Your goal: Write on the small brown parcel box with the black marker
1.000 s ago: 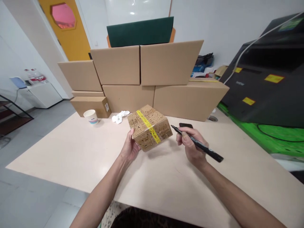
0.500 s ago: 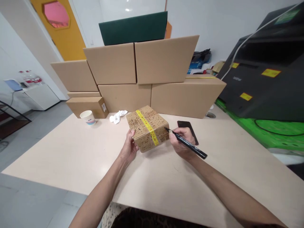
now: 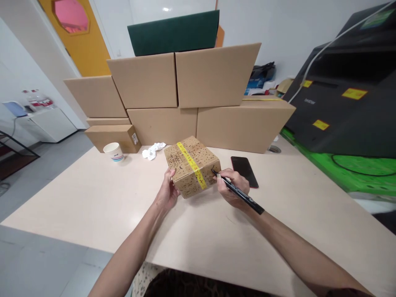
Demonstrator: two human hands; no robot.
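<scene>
A small cardboard box (image 3: pixel 185 181), printed with dark marks and crossed by a strip of yellow tape (image 3: pixel 192 163), is tilted above the table. My left hand (image 3: pixel 168 189) grips its near left corner, thumb on the upper edge and fingers beneath. In my right hand (image 3: pixel 232 186) is a black marker pen (image 3: pixel 243 194), its tip at the box's front right face, where a dark stroke shows near it. Just behind my right hand, a dark phone (image 3: pixel 246 170) lies flat on the table.
Large cardboard boxes (image 3: pixel 216 76) are stacked along the back, topped by a dark green box (image 3: pixel 175 35). A paper cup (image 3: pixel 113 153) and crumpled tissue (image 3: pixel 152 151) are at the back left of the table (image 3: pixel 93 198). A big black machine (image 3: pixel 349 111) stands on the right.
The pen tip has shifted slightly left and down across the box's face, leaving a dark stroke. My right hand moved left with it, uncovering more of the phone. My left hand stays put.
</scene>
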